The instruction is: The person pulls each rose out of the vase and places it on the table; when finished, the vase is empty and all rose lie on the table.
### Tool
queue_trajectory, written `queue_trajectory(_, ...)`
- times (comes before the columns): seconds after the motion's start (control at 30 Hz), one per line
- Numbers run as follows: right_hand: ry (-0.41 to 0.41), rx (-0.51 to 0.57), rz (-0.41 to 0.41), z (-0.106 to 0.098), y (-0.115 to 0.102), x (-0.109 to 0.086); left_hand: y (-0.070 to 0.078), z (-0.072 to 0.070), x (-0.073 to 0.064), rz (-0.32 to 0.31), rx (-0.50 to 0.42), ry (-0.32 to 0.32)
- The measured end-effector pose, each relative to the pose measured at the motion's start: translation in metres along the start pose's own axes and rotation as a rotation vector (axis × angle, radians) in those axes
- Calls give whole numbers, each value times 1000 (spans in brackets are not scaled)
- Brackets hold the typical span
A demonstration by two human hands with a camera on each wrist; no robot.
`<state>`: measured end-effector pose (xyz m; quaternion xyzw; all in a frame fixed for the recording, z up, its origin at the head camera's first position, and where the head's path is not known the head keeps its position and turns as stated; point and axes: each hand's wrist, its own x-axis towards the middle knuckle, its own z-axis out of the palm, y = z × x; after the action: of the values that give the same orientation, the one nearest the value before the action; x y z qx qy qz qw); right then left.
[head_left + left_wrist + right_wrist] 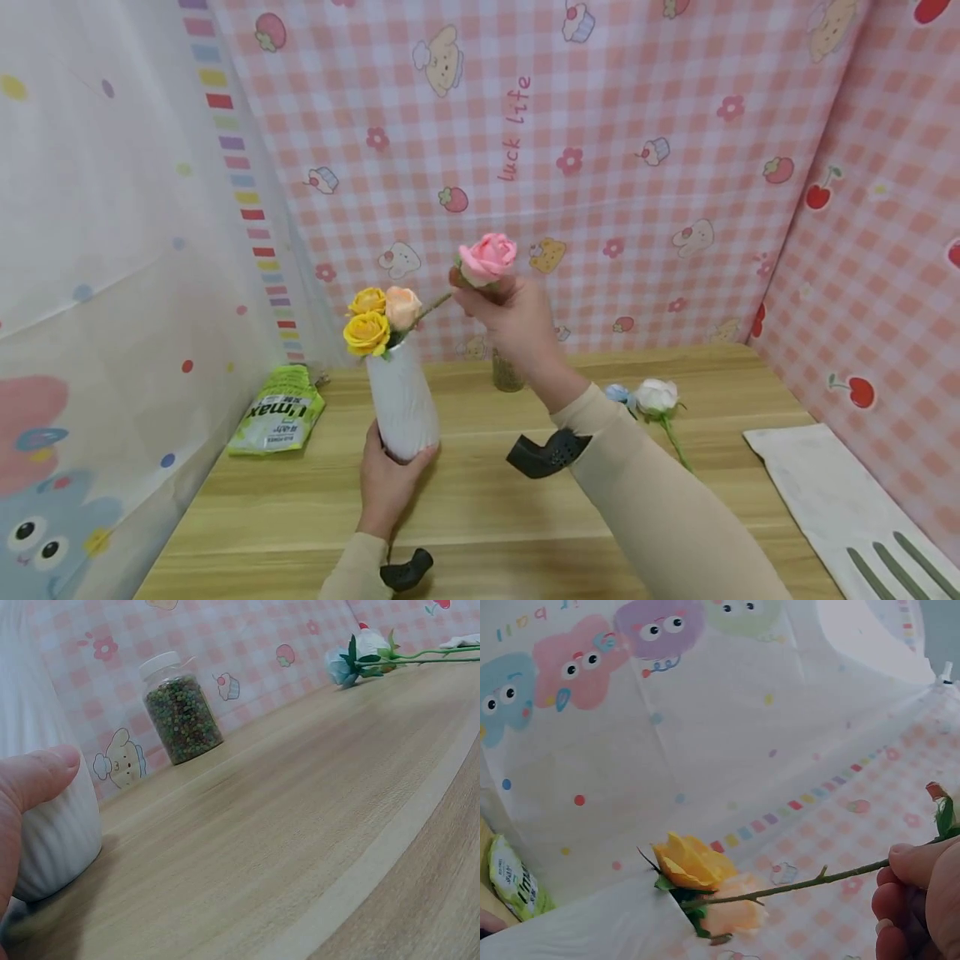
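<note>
A white ribbed vase (405, 404) stands slightly tilted on the table, and my left hand (388, 487) grips it near the base. In the left wrist view my thumb (45, 776) lies across the vase's side. Two yellow roses (367, 333) and a peach rose (402, 307) sit in its mouth. My right hand (521, 321) pinches a pink rose by the stem, just under the bloom (487, 257). The right wrist view shows the rose's stem (821, 879) slanting down to the vase's mouth, beside the other blooms; whether its tip is inside is hidden.
A clear jar of coloured beads (180, 716) stands near the back cloth. Blue (618, 393) and white roses (657, 396) lie right of it. A green snack bag (279, 410) is at the left. A white striped cloth (825, 492) lies at the right.
</note>
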<state>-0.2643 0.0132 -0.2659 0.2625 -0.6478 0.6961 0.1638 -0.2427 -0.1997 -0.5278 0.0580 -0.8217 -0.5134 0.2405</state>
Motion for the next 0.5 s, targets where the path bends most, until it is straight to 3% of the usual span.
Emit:
queue_trajectory(0.27,211,207,18,-47,-5,-16,-1,0,0,6,12,4)
queue_trajectory(0.5,401,310,28,-94,2,-40,-1,0,-1,8,11,4)
